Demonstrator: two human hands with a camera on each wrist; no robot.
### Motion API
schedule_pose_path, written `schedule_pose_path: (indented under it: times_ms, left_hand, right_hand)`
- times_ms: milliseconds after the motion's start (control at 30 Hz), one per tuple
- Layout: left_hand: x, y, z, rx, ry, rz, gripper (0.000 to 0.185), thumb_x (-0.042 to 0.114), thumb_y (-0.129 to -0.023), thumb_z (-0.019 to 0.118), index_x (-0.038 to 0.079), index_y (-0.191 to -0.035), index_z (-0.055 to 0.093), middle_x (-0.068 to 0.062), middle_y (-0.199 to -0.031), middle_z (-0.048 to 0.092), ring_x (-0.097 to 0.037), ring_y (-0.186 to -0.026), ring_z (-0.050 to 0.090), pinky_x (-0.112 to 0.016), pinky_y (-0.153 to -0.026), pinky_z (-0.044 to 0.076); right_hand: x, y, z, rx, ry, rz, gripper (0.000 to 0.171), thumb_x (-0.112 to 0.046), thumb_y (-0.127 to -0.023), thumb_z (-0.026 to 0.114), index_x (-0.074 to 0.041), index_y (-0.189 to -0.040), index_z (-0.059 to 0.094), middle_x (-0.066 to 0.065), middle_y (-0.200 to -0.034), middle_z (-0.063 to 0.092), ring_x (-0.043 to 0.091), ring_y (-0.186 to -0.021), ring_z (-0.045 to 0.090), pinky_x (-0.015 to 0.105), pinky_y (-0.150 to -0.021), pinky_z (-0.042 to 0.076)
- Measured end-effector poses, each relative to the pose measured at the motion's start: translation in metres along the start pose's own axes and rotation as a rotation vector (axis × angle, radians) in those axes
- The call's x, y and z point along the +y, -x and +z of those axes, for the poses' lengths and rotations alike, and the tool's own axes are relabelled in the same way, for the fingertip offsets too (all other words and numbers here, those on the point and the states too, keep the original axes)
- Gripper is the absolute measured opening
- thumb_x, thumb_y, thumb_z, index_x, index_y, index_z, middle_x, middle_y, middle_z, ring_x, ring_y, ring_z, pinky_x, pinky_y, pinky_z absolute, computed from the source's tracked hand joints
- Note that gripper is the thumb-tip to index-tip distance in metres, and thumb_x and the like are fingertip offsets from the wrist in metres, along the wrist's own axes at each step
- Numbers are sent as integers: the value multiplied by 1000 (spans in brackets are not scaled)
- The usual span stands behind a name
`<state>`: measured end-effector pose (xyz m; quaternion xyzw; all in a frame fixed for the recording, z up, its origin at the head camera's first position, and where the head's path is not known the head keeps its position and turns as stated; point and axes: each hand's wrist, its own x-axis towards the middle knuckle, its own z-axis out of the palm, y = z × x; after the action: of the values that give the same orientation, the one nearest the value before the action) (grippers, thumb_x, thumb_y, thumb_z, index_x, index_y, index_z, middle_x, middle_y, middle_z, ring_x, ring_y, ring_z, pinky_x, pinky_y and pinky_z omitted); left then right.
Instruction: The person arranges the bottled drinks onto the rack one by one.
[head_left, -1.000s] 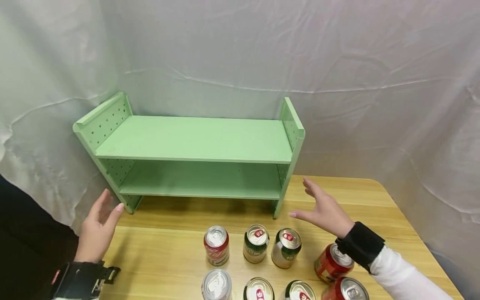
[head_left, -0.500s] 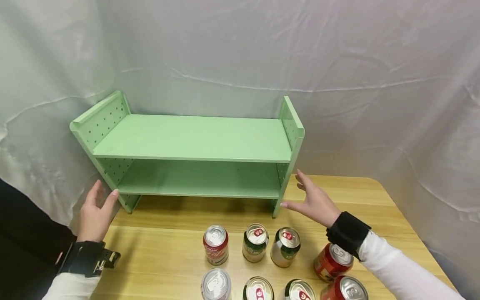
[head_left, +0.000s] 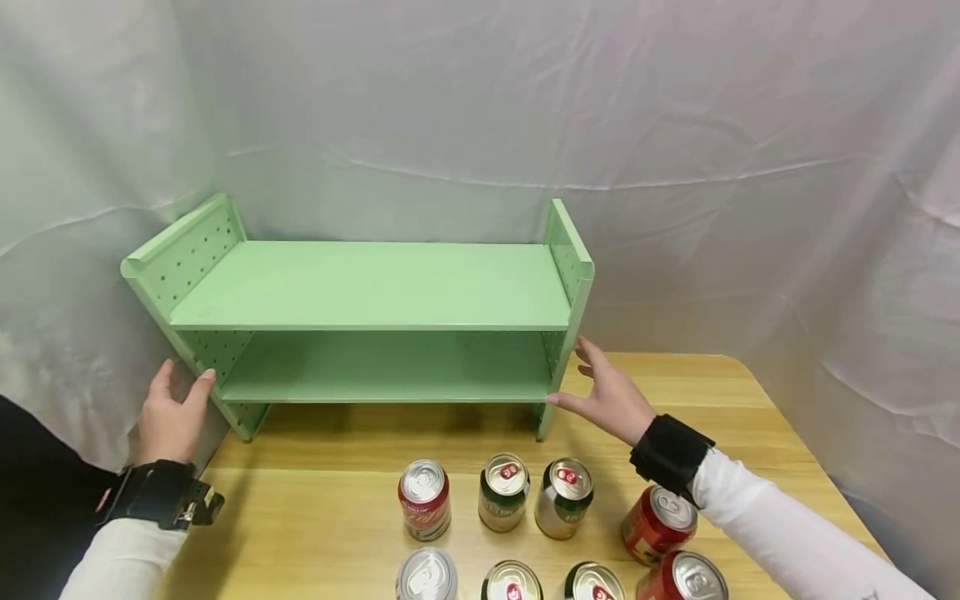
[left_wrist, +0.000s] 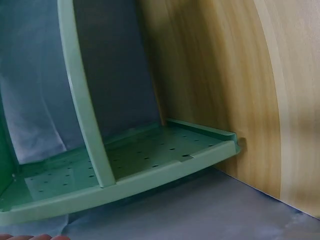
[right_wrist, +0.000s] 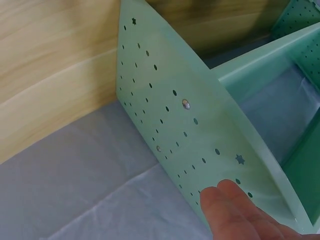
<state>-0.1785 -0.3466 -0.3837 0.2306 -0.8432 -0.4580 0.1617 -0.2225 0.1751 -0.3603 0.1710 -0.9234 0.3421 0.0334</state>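
A light green two-tier shelf (head_left: pixel 375 287) with perforated side panels stands at the back of the wooden table. My left hand (head_left: pixel 174 421), thumb and fingers spread, is at the front edge of its left side panel. On the other side my right hand (head_left: pixel 609 398) is spread the same way, fingertips right at the right side panel. In the right wrist view the fingers (right_wrist: pixel 235 212) lie against the outer face of that perforated panel. Only fingertips (left_wrist: pixel 35 237) show at the bottom of the left wrist view, below the panel's edge. Neither hand grips anything.
Several drink cans stand in front of the shelf: a red and silver can (head_left: pixel 424 500), green and gold cans (head_left: pixel 504 493), and red cans (head_left: pixel 658 525) under the right forearm. White cloth (head_left: pixel 450 100) hangs behind and at both sides.
Both hands have moved forward and to the left in the head view, closing in on the shelf's side panels. The view has shifted slightly; the cans stay in place.
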Motion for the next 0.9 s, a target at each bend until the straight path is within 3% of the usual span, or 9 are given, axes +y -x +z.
schedule_pose_path:
  times_ms: [233, 533, 700, 900]
  left_hand:
    - [-3, -13, 3, 7, -1, -42, 75, 46, -95, 42, 9, -151, 9, -22, -150, 25, -42, -136, 27, -53, -109, 21]
    - [0, -36, 4, 31, -45, -11, 66, 42, -95, 40, 0, -144, 27, -32, -139, 38, -46, -125, 38, -57, -101, 29]
    - [1, -40, 4, 48, -25, -39, 60, 40, -97, 30, -9, -130, 36, -35, -133, 39, -46, -118, 38, -56, -97, 29]
    - [3, -41, 5, 45, -21, 13, 56, 35, -100, 21, -12, -124, 37, -37, -126, 39, -46, -109, 39, -56, -91, 29]
  right_hand:
    - [-1, -7, 6, 6, -32, 5, 93, -32, -82, 72, 1, -148, 16, 31, -142, 35, 45, -121, 47, 50, -93, 44]
    - [-7, -20, 12, 47, -20, 20, 73, -30, -85, 69, 5, -137, 31, 32, -133, 45, 44, -119, 49, 50, -94, 43]
    - [-6, -28, 13, 33, -48, 33, 70, -30, -89, 64, 6, -138, 29, 31, -133, 45, 45, -120, 49, 49, -93, 44]
    - [-3, -35, 15, 72, -79, 44, 54, -22, -95, 56, 6, -134, 33, 31, -128, 50, 44, -117, 52, 50, -94, 44]
